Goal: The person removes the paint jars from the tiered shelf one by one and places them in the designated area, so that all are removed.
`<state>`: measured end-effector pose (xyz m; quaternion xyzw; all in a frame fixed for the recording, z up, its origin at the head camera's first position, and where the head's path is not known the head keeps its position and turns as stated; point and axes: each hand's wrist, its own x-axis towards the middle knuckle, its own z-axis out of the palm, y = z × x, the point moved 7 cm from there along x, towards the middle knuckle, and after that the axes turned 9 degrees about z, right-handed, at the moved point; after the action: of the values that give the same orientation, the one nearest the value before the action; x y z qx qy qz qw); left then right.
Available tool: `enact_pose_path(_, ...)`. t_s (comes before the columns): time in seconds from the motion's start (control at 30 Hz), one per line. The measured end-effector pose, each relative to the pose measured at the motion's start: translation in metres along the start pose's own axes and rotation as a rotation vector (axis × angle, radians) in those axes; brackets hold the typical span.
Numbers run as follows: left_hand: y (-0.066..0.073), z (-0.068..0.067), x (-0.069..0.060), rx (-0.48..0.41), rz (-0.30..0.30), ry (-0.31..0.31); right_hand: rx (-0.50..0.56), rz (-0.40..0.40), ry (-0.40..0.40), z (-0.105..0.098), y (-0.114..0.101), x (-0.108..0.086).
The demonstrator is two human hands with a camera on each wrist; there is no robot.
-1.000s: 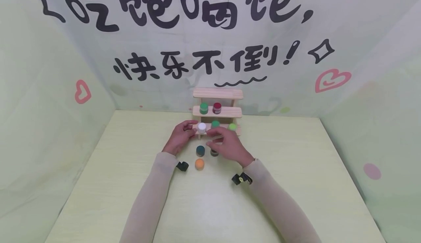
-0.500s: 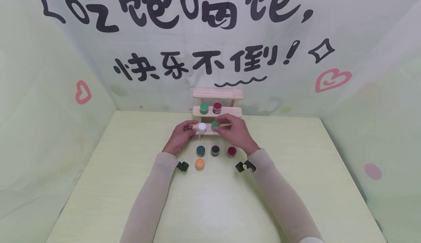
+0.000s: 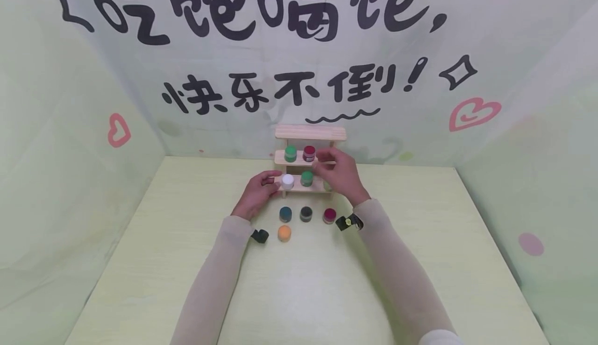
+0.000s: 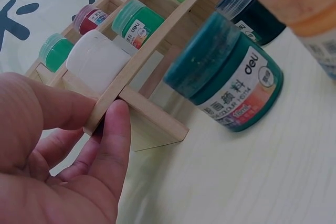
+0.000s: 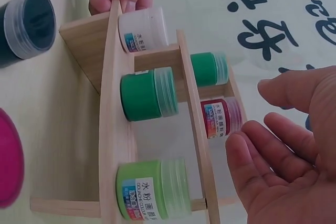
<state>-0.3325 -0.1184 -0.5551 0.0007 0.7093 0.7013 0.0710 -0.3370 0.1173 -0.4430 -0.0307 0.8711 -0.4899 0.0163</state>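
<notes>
Your right hand (image 3: 343, 175), released, is rising beside the middle-tier crimson gouache jar (image 3: 309, 153), apparently leaving the lower-tier lime jar (image 5: 149, 190) placed; your left hand (image 3: 256, 195) is pinching the wooden rack (image 3: 310, 133), probably steadying it.

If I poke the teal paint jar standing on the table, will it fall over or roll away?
The short, round, teal jar with a lid stands upright and looks squat, so it would probably slide rather than tip. Its side is curved, so it might roll if knocked over. That smooth-looking side could feel slightly slippery.
</notes>
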Motion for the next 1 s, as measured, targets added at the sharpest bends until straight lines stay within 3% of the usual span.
enact_pose_path(0.37, 0.002, 0.001, -0.001, -0.007, -0.003, 0.001, -0.008, 0.005, 0.032, 0.003, 0.003, 0.019)
enact_pose_path(0.73, 0.001, 0.0, 0.0, 0.008, 0.007, 0.007, -0.016, 0.038, -0.002, 0.01, 0.001, 0.033)
enact_pose_path(1.0, 0.0, -0.002, 0.0, 0.024, 0.01, 0.001, -0.089, 0.03, -0.016, 0.014, 0.0, 0.041)
